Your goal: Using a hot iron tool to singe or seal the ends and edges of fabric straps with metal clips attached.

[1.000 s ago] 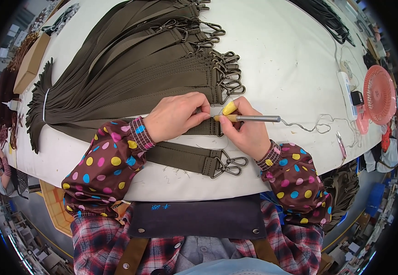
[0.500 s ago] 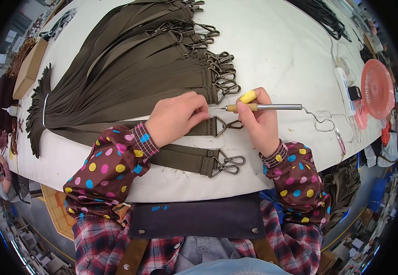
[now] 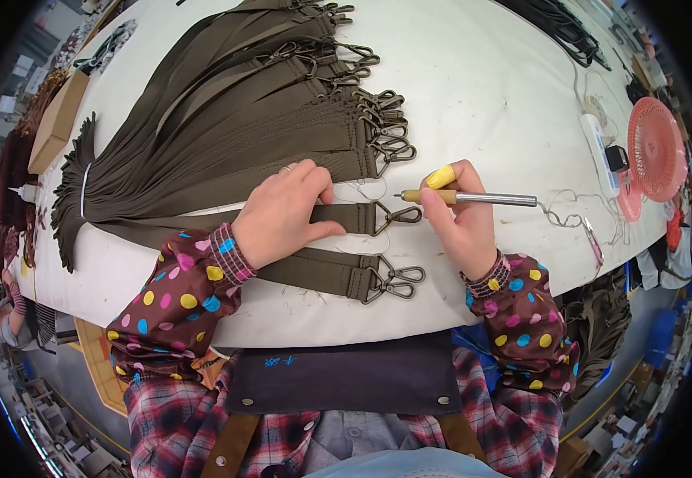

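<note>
Head view: my left hand (image 3: 286, 211) presses flat, fingers spread, on a strap (image 3: 338, 217) near the table's (image 3: 481, 95) front edge, gripping nothing. My right hand (image 3: 461, 223) grasps a wood-handled tool (image 3: 465, 197), its tip just beside the strap's clasp (image 3: 398, 216). More straps (image 3: 226, 119) fan toward the far left corner; a pink fan (image 3: 655, 147) sits at the right edge

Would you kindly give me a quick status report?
Left hand pressing olive strap flat. Right hand gripping hot-tip tool, tip off the strap. Loose threads nearby; nothing blocking.
</note>
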Demonstrator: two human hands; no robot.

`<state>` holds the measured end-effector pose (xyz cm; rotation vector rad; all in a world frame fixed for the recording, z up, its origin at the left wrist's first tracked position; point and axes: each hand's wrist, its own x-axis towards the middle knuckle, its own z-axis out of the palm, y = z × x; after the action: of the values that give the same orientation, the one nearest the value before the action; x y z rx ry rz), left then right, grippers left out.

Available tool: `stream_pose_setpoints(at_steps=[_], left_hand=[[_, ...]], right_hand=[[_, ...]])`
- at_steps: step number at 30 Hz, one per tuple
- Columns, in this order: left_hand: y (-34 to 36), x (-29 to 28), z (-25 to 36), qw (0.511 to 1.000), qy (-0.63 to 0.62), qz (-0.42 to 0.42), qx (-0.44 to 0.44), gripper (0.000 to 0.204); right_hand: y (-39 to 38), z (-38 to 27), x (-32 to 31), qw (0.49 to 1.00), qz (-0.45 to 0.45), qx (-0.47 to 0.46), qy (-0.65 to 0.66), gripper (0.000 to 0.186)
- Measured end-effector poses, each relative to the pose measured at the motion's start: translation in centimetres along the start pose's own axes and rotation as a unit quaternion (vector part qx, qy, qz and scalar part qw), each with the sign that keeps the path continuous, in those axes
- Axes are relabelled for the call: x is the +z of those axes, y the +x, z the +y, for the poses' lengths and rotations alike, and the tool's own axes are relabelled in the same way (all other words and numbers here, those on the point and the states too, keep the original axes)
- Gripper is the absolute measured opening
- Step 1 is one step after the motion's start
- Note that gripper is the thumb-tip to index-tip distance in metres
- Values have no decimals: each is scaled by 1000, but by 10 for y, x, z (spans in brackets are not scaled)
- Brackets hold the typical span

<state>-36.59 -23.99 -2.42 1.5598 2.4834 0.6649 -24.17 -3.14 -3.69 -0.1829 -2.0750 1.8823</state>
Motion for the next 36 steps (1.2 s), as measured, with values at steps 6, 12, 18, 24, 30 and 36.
stream_pose_setpoints(at_steps=[6,12,18,24,30,36], left_hand=[[-2,7,15,991,127,28,-9,30],[4,7,13,997,-60,-20,-42,29],[4,13,8,996,-81,-28,-11,21],[9,6,0,953,-271,-95,-97,13],[6,18,-6,888,-433,-87,-127,17],[6,18,-6,890,-433,-81,-122,17]], right_hand=[[-2,-2,5,998,-22,-60,-26,14],[-4,3,15,999,-41,-22,12,14],[-1,13,20,996,-87,19,5,15],[-2,15,21,994,-99,8,-53,18],[-3,11,21,988,-110,22,-106,21],[-3,10,23,987,-105,3,-119,20]])
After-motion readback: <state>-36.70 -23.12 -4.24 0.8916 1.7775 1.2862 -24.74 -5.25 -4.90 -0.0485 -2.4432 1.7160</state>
